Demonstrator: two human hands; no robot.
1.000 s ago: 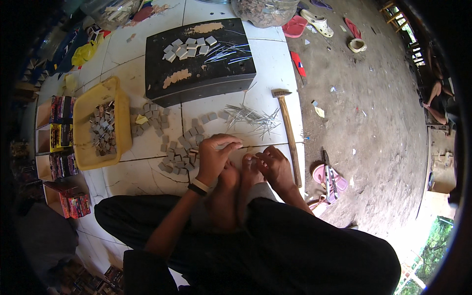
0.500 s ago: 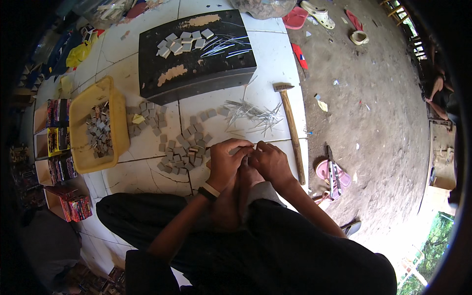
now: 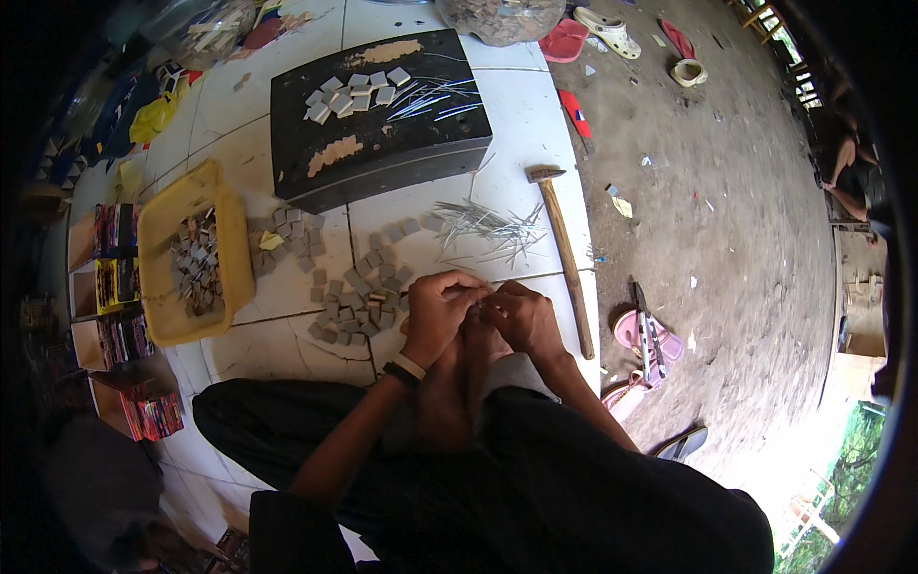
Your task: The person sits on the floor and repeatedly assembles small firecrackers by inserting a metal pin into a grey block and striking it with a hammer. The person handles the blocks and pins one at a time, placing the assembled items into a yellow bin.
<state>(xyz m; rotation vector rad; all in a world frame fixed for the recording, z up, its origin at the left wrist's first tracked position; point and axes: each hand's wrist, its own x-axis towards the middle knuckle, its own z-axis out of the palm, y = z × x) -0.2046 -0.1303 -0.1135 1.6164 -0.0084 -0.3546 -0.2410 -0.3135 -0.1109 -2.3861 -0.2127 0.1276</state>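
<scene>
My left hand and my right hand meet above my foot, thumbs and fingertips pinched together. Whatever lies between the fingers is too small and covered to make out. Just left of my left hand, small grey square pieces lie scattered on the white tiles. Beyond my hands is a loose heap of thin, pale metal-looking strands. A black block farther off carries more grey squares and more strands. To the right of my right hand lies a hammer with a wooden handle.
At the left stands a yellow basin with many small pieces inside. Next to it are open cartons of colourful packets. Past the tile edge, sandals lie on the dirt floor. Another person sits at the far right.
Both hands stay pinched together at nearly the same spot, with only slight finger shifts. The whole view has tilted a little; the things on the tiles have not moved.
</scene>
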